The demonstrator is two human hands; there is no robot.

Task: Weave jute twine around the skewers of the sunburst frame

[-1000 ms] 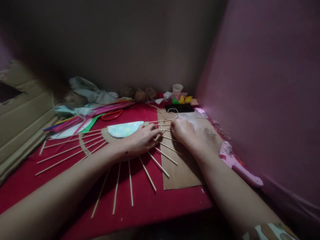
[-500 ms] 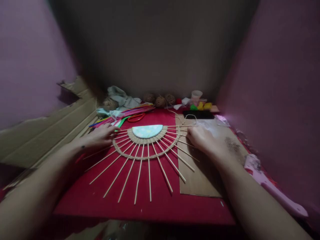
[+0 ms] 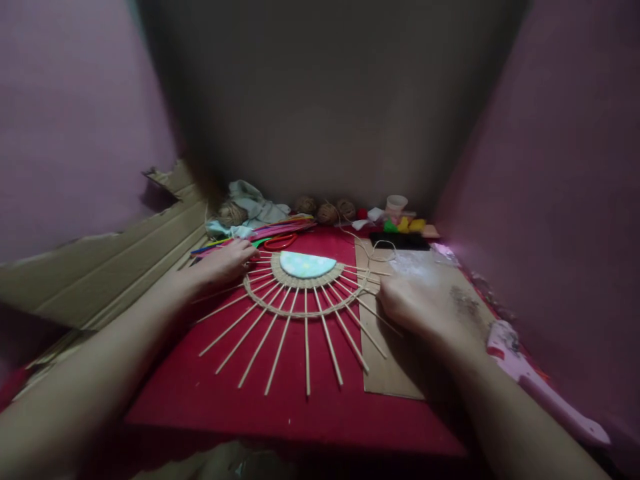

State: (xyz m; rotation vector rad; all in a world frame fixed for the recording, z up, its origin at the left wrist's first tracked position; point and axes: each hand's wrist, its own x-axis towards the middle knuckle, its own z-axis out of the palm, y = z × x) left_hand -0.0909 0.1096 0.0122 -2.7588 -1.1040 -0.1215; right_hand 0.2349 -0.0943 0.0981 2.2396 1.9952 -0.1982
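Both hands at the edges of a half-sun stick fan on the red table.

The fan (image 3: 305, 293) lies at frame centre. Since half a second ago the left hand (image 3: 225, 261) has slid inward to rest, fingers loosely spread, on its upper-left sticks; the right hand (image 3: 407, 303) has dropped slightly, fingers curled on the right-side sticks over the cardboard sheet (image 3: 425, 347); whether it pinches twine cannot be told.

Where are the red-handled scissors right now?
In the head view, the red-handled scissors lie on the red table toward the back, left of centre, just behind the sunburst stick piece and beside the left hand.
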